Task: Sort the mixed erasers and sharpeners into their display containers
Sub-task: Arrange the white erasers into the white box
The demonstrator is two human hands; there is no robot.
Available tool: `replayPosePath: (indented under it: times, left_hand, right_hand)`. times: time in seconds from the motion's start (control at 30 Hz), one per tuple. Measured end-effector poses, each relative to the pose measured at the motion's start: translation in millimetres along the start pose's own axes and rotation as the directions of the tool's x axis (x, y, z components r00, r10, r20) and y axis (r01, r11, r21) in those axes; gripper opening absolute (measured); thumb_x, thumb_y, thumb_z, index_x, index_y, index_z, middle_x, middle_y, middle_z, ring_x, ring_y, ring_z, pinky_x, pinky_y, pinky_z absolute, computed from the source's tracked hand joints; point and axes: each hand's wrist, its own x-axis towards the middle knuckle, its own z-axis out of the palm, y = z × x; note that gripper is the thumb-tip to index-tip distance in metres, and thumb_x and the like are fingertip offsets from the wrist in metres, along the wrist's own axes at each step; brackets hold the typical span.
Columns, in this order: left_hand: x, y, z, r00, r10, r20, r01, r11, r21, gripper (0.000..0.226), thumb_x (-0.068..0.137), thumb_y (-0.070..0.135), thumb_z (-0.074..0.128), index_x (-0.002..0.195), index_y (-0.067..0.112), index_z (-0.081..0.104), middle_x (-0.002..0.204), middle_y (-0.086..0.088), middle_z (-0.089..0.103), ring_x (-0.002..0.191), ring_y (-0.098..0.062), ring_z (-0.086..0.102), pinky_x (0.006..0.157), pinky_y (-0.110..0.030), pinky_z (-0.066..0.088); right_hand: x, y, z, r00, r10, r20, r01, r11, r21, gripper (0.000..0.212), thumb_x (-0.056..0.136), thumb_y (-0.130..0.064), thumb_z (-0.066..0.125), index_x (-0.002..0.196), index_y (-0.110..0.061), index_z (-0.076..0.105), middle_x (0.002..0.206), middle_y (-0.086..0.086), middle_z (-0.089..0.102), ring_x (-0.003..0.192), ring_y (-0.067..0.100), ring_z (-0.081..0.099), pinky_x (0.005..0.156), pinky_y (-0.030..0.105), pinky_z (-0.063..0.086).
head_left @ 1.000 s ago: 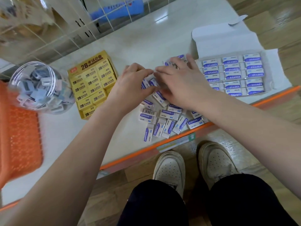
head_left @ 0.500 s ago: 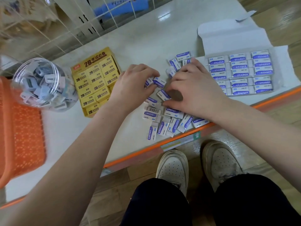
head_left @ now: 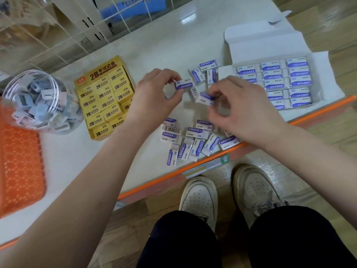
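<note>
Now left hand (head_left: 154, 93) pinches white-and-purple eraser (head_left: 184, 85) above shelf (head_left: 173, 45); right hand (head_left: 243, 111) pinches second eraser (head_left: 205, 98). Loose erasers (head_left: 193, 140) near front edge. White display box (head_left: 274, 82) right, yellow box (head_left: 106, 99) left, sharpener jar (head_left: 38, 101) far left.

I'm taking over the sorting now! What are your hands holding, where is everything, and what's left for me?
Left hand pinches a white-and-purple sleeved eraser; right hand pinches a second eraser.
White cardboard display box, right: rows of matching erasers already in.
Loose eraser pile near the front edge of the white counter; three strays beyond the hands.
Yellow cardboard eraser box and clear plastic sharpener jar, left: filled.
To do: box the held two, then the loose ones.
</note>
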Motion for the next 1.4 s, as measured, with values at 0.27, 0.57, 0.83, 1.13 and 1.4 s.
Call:
replayPosePath:
  times: [0.27, 0.57, 0.83, 1.13, 1.4]
  left_hand:
    - [4, 46, 17, 0.999, 0.047, -0.012, -0.047, 0.998, -0.045, 0.023, 0.086, 0.029, 0.064, 0.108, 0.021, 0.065, 0.100, 0.009, 0.062, 0.094, -0.009, 0.054, 0.076, -0.008, 0.034]
    - [31, 90, 51, 0.983, 0.179, 0.047, -0.181, 0.981, 0.063, 0.031, 0.086, 0.044, 0.055, 0.110, 0.028, 0.066, 0.101, 0.006, 0.067, 0.101, -0.024, 0.053, 0.095, -0.035, 0.030]
    - [34, 96, 59, 0.989, 0.132, 0.070, -0.142, 0.976, 0.167, 0.034, 0.092, 0.044, 0.052, 0.123, 0.032, 0.060, 0.116, 0.009, 0.060, 0.115, -0.020, 0.041, 0.099, -0.027, 0.019]
    - [45, 98, 59, 0.957, 0.249, 0.147, -0.264, 0.960, 0.095, 0.037, 0.089, 0.038, 0.058, 0.124, 0.024, 0.061, 0.118, 0.005, 0.061, 0.114, -0.019, 0.045, 0.099, -0.028, 0.025]
    - [33, 96, 45, 0.948, 0.276, 0.159, -0.292, 0.952, 0.091, 0.029, 0.084, 0.038, 0.066, 0.111, 0.027, 0.069, 0.105, 0.006, 0.068, 0.106, -0.019, 0.051, 0.097, -0.029, 0.024]
  right_hand:
    - [-7, 47, -46, 0.951, 0.253, -0.180, -0.256, 0.967, 0.002, 0.029, 0.075, -0.020, 0.061, 0.103, -0.012, 0.064, 0.088, 0.005, 0.064, 0.076, 0.017, 0.059, 0.076, 0.025, 0.041]
    - [-18, 83, -61, 0.926, 0.311, -0.215, -0.347, 0.924, -0.161, 0.030, 0.081, -0.020, 0.062, 0.110, -0.014, 0.064, 0.087, 0.008, 0.057, 0.085, 0.029, 0.056, 0.078, 0.034, 0.039]
    - [-24, 87, -65, 0.960, 0.231, -0.155, -0.261, 0.942, -0.211, 0.032, 0.087, -0.036, 0.057, 0.109, -0.016, 0.068, 0.089, 0.010, 0.070, 0.086, 0.035, 0.053, 0.074, 0.034, 0.036]
    - [-21, 98, -69, 0.983, 0.177, -0.048, -0.183, 0.938, -0.293, 0.043, 0.085, -0.007, 0.050, 0.119, -0.031, 0.062, 0.128, -0.006, 0.054, 0.106, 0.035, 0.041, 0.082, 0.043, 0.032]
    - [-32, 97, -69, 0.985, 0.157, -0.069, -0.171, 0.941, -0.291, 0.024, 0.082, -0.021, 0.066, 0.105, -0.020, 0.067, 0.109, -0.005, 0.064, 0.103, 0.031, 0.045, 0.080, 0.040, 0.029]
